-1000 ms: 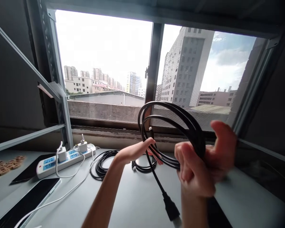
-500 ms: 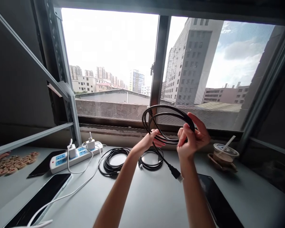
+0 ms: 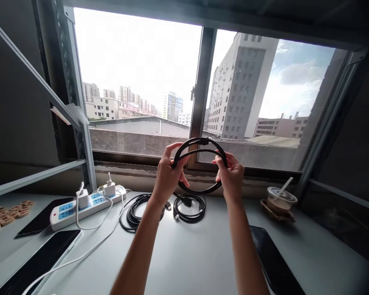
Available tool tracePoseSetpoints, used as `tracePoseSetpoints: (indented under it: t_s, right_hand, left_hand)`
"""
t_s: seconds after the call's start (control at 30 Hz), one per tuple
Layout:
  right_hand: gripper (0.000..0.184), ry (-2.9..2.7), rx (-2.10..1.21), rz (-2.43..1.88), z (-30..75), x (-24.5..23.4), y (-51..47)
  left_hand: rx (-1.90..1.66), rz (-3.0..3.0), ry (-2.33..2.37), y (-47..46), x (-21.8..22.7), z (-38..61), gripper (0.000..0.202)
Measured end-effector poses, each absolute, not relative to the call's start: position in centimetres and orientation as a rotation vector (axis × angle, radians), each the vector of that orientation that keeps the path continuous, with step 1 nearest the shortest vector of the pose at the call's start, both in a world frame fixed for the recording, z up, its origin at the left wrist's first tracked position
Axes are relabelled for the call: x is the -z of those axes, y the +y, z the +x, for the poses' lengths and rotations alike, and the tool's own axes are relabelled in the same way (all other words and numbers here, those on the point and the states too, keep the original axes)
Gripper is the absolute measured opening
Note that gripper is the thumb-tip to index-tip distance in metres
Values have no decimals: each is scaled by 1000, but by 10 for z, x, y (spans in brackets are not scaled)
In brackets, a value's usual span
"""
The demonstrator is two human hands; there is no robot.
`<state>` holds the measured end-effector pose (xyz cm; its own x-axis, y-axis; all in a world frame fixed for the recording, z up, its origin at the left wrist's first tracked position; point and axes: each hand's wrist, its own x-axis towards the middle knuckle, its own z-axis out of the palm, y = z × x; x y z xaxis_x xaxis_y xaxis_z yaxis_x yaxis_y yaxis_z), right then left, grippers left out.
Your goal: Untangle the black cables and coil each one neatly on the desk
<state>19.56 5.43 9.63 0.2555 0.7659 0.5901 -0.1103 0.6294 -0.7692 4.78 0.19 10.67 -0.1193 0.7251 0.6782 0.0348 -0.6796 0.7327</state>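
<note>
A black cable (image 3: 199, 190), wound into a round coil, is held up above the table between both hands. My left hand (image 3: 169, 168) grips the left side of the loops, thumb inside the ring. On the opposite side my right hand (image 3: 230, 174) has its fingers closed around the coil. One dark connector lies along the top of the coil, and a loose cable end seems to hang below it near my left hand. Beneath the hands, a coiled black cable (image 3: 132, 213) rests on the table, partly hidden by my left forearm. Beside it lies a smaller cable coil (image 3: 190, 217).
A white power strip (image 3: 89, 207) with plugged-in chargers and white cords stands left. Phones lie at the left (image 3: 39, 262) and right (image 3: 273, 262). A lidded drink cup (image 3: 281, 200) sits in a brown holder. Wooden discs (image 3: 6, 215) lie far left. A window is behind.
My left hand has risen and now grips the coil's left side. The coil has turned to face me as a rounder ring, and its connector end no longer dangles between my forearms.
</note>
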Motion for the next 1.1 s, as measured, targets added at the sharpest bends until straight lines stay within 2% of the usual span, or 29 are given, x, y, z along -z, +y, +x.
tracePoseSetpoints:
  t_s: [0.3,0.37,0.5,0.73,0.83,0.97,1.1]
  right_hand:
    - [51,-1456,-302,-627,213,-108,20]
    - [46,-1501,-209,-590,216,-109,13]
    - [26,-1547,-104,-672,225,-111,8]
    - [14,-1503,-107,-743,233,-112,4]
    - [18,-1464,-209,-702,230,-116,-4]
    - [21,-1498,-564,-654,230,-119,-14]
    - [33,-1661,-921,-619,238,-121,-18]
  left_hand:
    - [-1973,1771,973,-24,-118,50,31]
    - [-1920,1808,982,-27,-118,51,32]
    - [-1843,1910,993,-34,-117,58,33]
    - [-2003,1930,995,-36,-119,68,23]
    - [-2058,1897,1015,-35,-118,67,23]
    - [-2045,1948,918,-34,-118,65,25]
    - [-1978,2012,831,-30,-116,63,25]
